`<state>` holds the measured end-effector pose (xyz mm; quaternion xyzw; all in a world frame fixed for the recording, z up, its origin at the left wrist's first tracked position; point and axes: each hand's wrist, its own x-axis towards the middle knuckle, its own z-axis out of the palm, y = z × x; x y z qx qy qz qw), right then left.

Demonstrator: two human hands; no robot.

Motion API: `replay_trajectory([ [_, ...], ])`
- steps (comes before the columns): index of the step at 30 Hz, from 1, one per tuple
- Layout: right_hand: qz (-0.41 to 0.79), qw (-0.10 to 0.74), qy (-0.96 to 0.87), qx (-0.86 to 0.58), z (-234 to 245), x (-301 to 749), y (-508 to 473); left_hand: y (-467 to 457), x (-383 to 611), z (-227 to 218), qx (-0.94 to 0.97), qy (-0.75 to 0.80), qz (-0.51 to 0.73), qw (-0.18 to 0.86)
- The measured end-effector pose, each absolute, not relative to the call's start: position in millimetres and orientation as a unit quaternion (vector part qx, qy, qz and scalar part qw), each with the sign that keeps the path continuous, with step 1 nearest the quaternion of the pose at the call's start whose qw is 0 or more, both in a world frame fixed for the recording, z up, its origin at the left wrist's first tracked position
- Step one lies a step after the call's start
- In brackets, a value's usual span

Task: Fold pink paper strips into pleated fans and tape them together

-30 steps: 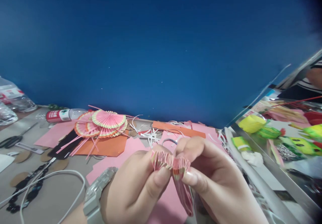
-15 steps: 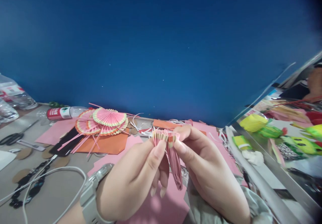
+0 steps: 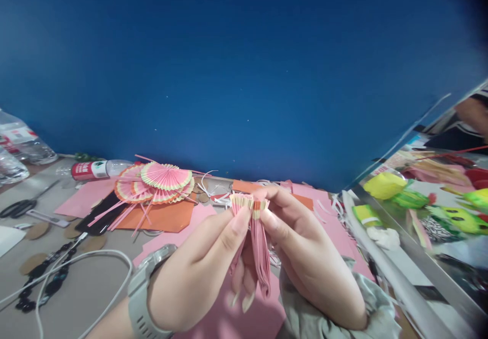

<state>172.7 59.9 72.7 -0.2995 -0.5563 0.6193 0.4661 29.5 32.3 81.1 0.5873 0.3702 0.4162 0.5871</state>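
Note:
Between my two hands is a pink pleated paper strip (image 3: 261, 257), folded into narrow accordion pleats with a yellow and orange edge along its top. My left hand (image 3: 213, 257) pinches the left part of that edge between thumb and fingers; its lower fingers curl behind the pleats. On the other side, my right hand (image 3: 305, 247) grips the right part with thumb and forefinger. The pleats hang down between both hands, above pink paper sheets (image 3: 244, 318). Left of my hands, finished pleated paper fans (image 3: 165, 176) in pink and yellow lie on orange paper (image 3: 163, 217).
Black scissors (image 3: 19, 208), a box cutter (image 3: 48, 218), a dark phone (image 3: 101, 217) with a white cable (image 3: 122, 252), and a beaded bracelet (image 3: 57, 283) lie at left. Plastic bottles (image 3: 91, 170) stand and lie behind. At right, past a divider, are green crafts (image 3: 385, 185) and another person's arm (image 3: 473, 115).
Both hands have shifted slightly left and spread the pleats a little. More of the hanging pink folds shows below the fingers.

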Motion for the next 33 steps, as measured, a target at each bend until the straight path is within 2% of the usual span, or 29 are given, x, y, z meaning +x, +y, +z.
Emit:
replay_trajectory([
  [6, 0.588, 0.472, -0.581, -0.306, 71, 175, 62, 34, 27, 71, 0.582, 0.34, 0.426, 0.604],
  [13, 0.575, 0.465, -0.592, -0.32, 67, 174, 67, 40, 19, 60, 0.603, 0.39, 0.417, 0.557],
  [25, 0.512, 0.452, -0.633, -0.364, 64, 172, 71, 49, 22, 68, 0.627, 0.313, 0.406, 0.587],
  [33, 0.601, 0.421, -0.581, -0.352, 64, 170, 68, 50, 23, 65, 0.623, 0.321, 0.408, 0.584],
])
